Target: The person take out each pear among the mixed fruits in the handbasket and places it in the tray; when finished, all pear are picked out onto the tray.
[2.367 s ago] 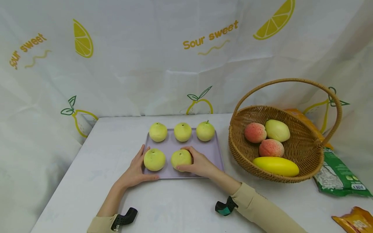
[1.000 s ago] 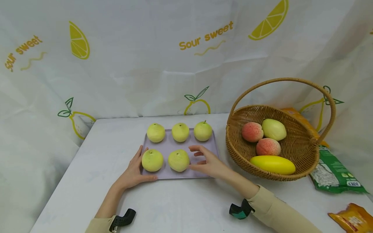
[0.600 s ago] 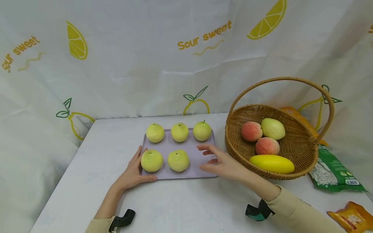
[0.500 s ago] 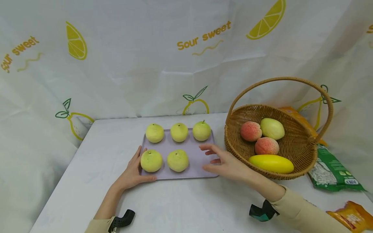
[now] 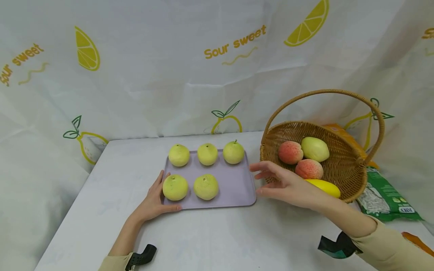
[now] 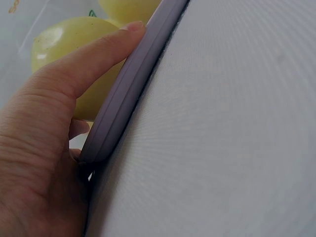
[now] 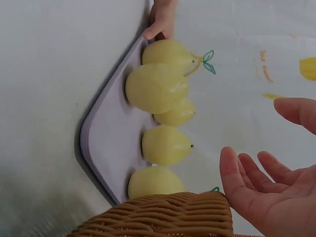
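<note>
On a lilac tray [image 5: 234,184] stand several round yellow-green fruits, three in the back row and two in front, among them the front left fruit [image 5: 175,187] and the front middle fruit [image 5: 206,187]. My left hand [image 5: 154,201] holds the tray's front left corner, thumb along the front rim and fingers at the left side. In the left wrist view the thumb [image 6: 98,59] lies over the tray's edge beside a fruit [image 6: 74,42]. My right hand [image 5: 288,186] is empty, fingers loosely bent, right of the tray and overlapping the wicker basket [image 5: 352,165] in the head view.
The basket, with its tall handle [image 5: 325,91], contains two peaches [image 5: 290,152], a pale green fruit [image 5: 315,149] and a long yellow fruit [image 5: 327,187]. Beyond it lie a green packet [image 5: 386,194] and an orange packet [image 5: 342,131]. A printed white curtain [image 5: 152,75] hangs behind the table.
My right hand has let go of the front middle fruit and moved right, off the tray to the front of the basket. My left hand stays at the tray's corner.
</note>
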`<action>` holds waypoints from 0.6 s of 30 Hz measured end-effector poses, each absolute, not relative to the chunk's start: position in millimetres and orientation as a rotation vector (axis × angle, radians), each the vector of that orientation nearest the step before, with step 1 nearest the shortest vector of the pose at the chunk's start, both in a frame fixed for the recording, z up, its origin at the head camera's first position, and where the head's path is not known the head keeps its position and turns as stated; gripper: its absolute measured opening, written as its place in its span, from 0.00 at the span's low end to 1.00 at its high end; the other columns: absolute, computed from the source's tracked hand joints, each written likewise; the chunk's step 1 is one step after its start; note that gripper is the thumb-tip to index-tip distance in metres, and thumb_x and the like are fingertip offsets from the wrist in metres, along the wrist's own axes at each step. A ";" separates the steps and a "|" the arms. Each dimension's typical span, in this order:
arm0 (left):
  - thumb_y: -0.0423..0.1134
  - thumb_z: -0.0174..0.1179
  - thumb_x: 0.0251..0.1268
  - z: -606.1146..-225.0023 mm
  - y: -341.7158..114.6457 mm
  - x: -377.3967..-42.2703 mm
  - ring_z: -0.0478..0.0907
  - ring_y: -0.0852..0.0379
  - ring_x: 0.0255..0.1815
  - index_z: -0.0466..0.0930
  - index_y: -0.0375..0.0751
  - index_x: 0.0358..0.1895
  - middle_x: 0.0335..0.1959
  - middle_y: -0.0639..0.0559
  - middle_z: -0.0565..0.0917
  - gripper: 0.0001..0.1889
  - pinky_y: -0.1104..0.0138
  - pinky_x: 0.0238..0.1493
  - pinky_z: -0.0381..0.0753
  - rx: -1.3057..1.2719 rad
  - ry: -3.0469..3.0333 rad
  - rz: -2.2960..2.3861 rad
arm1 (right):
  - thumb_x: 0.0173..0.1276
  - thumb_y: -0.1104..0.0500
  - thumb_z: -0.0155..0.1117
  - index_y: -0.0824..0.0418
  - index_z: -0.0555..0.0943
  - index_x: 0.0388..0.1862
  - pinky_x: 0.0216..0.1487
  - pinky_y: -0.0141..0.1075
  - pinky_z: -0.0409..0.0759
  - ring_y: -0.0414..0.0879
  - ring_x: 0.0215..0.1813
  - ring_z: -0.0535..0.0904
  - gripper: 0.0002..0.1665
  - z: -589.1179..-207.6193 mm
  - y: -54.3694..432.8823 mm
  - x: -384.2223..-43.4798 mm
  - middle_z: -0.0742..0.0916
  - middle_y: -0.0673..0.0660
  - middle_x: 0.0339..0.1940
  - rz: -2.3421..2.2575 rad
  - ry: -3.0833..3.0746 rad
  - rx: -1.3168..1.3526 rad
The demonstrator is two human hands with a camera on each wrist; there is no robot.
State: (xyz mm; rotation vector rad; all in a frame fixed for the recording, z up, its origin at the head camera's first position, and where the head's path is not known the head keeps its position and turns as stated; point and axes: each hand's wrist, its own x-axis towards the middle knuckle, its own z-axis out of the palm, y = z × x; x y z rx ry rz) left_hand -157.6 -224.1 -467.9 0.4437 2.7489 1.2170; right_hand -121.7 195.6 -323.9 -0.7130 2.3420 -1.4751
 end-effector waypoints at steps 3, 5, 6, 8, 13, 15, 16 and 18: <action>0.56 0.77 0.43 -468.0 -224.7 -157.5 0.33 0.30 0.76 0.44 0.41 0.79 0.79 0.41 0.35 0.63 0.30 0.65 0.38 0.442 2.754 1.210 | 0.68 0.58 0.66 0.60 0.68 0.68 0.57 0.34 0.77 0.53 0.63 0.72 0.32 -317.0 203.7 -123.8 0.73 0.56 0.67 -1.455 2.374 -0.739; 0.56 0.77 0.43 -468.0 -224.8 -157.3 0.34 0.30 0.76 0.44 0.40 0.79 0.79 0.40 0.35 0.63 0.30 0.65 0.38 0.445 2.757 1.206 | 0.68 0.58 0.66 0.59 0.68 0.68 0.57 0.35 0.77 0.53 0.62 0.72 0.31 -312.5 208.9 -125.9 0.74 0.55 0.66 -1.432 2.404 -0.750; 0.56 0.77 0.43 -468.0 -224.8 -157.2 0.34 0.30 0.76 0.44 0.40 0.79 0.79 0.40 0.35 0.63 0.30 0.65 0.39 0.443 2.757 1.207 | 0.68 0.58 0.66 0.58 0.68 0.68 0.57 0.36 0.76 0.53 0.62 0.72 0.31 -310.1 211.3 -127.2 0.74 0.56 0.66 -1.413 2.420 -0.754; 0.56 0.77 0.43 -468.0 -224.7 -156.7 0.34 0.31 0.76 0.43 0.41 0.79 0.79 0.41 0.35 0.63 0.30 0.65 0.39 0.438 2.755 1.209 | 0.69 0.56 0.65 0.57 0.69 0.67 0.57 0.35 0.76 0.52 0.61 0.73 0.30 -305.3 216.3 -130.4 0.75 0.55 0.65 -1.367 2.456 -0.741; 0.56 0.76 0.43 -469.6 -224.5 -156.0 0.33 0.31 0.76 0.43 0.42 0.79 0.79 0.41 0.35 0.63 0.30 0.65 0.39 0.426 2.752 1.205 | 0.71 0.56 0.63 0.60 0.68 0.68 0.54 0.31 0.76 0.53 0.59 0.74 0.29 -294.7 227.8 -141.6 0.74 0.59 0.63 -1.325 2.452 -0.704; 0.56 0.76 0.44 -470.0 -224.4 -156.4 0.34 0.31 0.76 0.43 0.42 0.79 0.79 0.41 0.35 0.63 0.30 0.65 0.39 0.425 2.757 1.200 | 0.71 0.58 0.63 0.62 0.66 0.68 0.54 0.30 0.76 0.55 0.59 0.73 0.30 -291.8 231.5 -147.4 0.73 0.61 0.64 -1.342 2.429 -0.706; 0.56 0.76 0.44 -470.0 -224.4 -156.8 0.34 0.31 0.76 0.43 0.42 0.79 0.79 0.41 0.35 0.63 0.30 0.65 0.40 0.426 2.759 1.199 | 0.71 0.58 0.63 0.62 0.66 0.68 0.55 0.29 0.75 0.56 0.60 0.74 0.30 -290.1 233.3 -150.2 0.73 0.61 0.64 -1.339 2.434 -0.697; 0.56 0.76 0.44 -469.8 -224.1 -157.3 0.34 0.31 0.76 0.44 0.42 0.79 0.80 0.41 0.35 0.63 0.30 0.65 0.40 0.430 2.758 1.204 | 0.71 0.58 0.63 0.61 0.66 0.69 0.56 0.28 0.74 0.55 0.61 0.74 0.30 -287.4 237.1 -156.2 0.74 0.59 0.64 -1.311 2.467 -0.681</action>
